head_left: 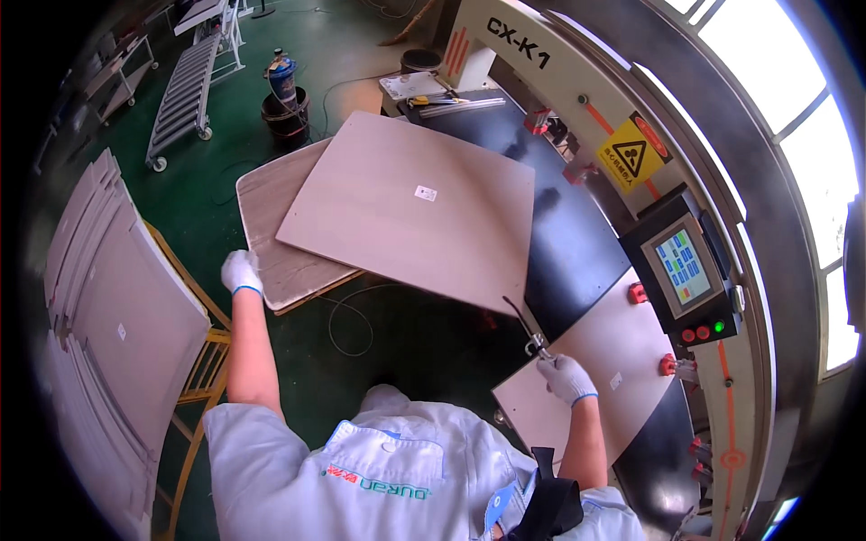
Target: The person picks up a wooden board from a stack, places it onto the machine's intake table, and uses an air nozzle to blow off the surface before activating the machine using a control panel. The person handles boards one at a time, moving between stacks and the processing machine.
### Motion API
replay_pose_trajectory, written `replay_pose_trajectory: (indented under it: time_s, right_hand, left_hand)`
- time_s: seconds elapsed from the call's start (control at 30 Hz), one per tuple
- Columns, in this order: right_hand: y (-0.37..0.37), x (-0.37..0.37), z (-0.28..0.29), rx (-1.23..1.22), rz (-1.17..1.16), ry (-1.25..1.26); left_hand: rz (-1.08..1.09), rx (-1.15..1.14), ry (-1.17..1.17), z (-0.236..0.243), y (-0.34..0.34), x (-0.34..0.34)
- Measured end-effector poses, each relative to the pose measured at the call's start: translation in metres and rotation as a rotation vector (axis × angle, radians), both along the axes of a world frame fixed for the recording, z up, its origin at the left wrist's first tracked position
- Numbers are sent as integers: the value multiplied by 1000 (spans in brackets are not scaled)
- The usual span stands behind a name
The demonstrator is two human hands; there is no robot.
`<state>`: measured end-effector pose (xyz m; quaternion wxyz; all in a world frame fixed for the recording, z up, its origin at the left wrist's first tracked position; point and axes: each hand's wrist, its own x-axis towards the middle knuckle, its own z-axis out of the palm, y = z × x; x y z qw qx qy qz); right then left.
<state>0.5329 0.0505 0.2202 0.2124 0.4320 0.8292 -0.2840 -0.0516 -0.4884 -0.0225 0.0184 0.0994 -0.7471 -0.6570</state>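
My left hand [242, 271], in a white glove, is out at the left edge of a brown board with a pale rim [293, 266]. Its fingers look loosely bent and nothing shows in them; whether they touch the rim I cannot tell. Across that board, turned at an angle, lies a large flat beige panel [379, 203] with a small white label. My right hand [568, 380], gloved too, is closed round a metal air blow gun [536, 344]. The gun's thin dark curved nozzle points toward the panel's near right corner. Below this hand lies another beige panel [609, 361].
A machine frame [622, 113] arches over a black worktable [573, 257] at the right, with a control screen [683, 266] and red-tipped clamps. Stacked panels [122, 307] lean on a yellow rack [206, 365] at the left. A bucket [284, 122] and roller conveyor [185, 95] stand farther off.
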Motion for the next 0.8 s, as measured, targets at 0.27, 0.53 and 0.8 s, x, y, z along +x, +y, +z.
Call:
replay_pose_trajectory:
  time_s: [0.27, 0.53, 0.8]
  right_hand:
    - [14, -155, -39, -186, -202, 397]
    - [-7, -311, -149, -201, -196, 462]
    - [-82, -254, -144, -568, -299, 560]
  left_hand:
    - [-99, -127, -222, 47, 62, 209]
    - [-3, 178, -599, 24, -13, 206]
    - [-27, 139, -790, 50, -71, 260]
